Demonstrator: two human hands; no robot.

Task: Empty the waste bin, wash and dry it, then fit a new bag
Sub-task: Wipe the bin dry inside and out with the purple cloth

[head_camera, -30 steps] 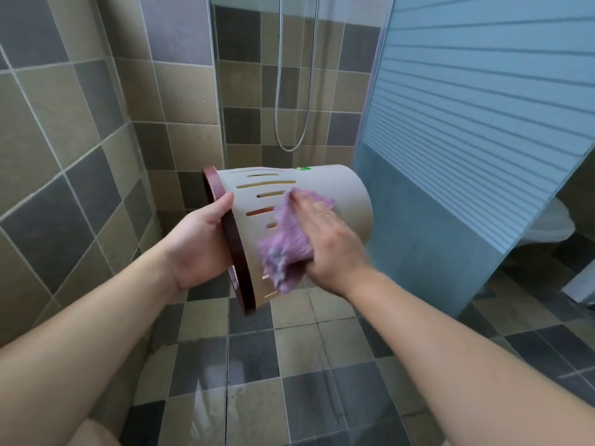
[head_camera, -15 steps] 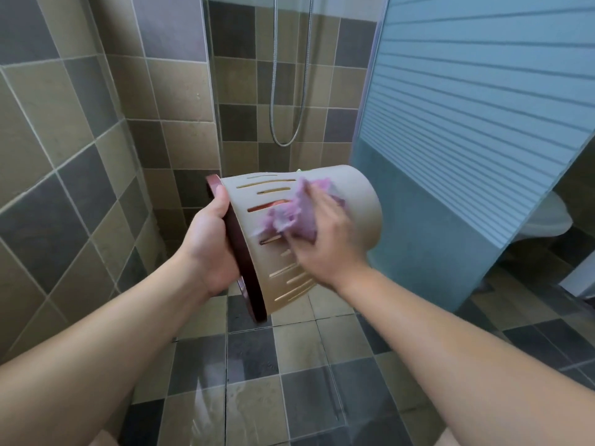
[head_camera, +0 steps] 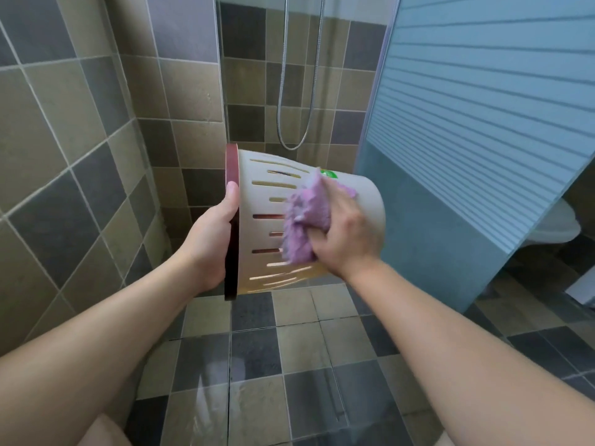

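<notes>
The beige slotted waste bin [head_camera: 257, 226] is held on its side above the tiled floor [head_camera: 257, 365] — its dark rim [head_camera: 231, 226] gripped by the left hand [head_camera: 209, 239], thumb curled over. A purple cloth [head_camera: 304, 220] is clutched against its wall by the right hand [head_camera: 344, 233]. A shower hose [head_camera: 283, 91] hangs beyond — a blue screen [head_camera: 467, 123] stands right.

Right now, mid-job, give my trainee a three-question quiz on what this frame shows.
1. True or false: the waste bin stands upright on the floor.
2. Which hand presses the purple cloth to the bin's side? A) left hand B) right hand
3. Fill in: the left hand's grip is on the bin's dark red ____.

Key: 1. false, it is held on its side in the air; 2. B; 3. rim.
</notes>
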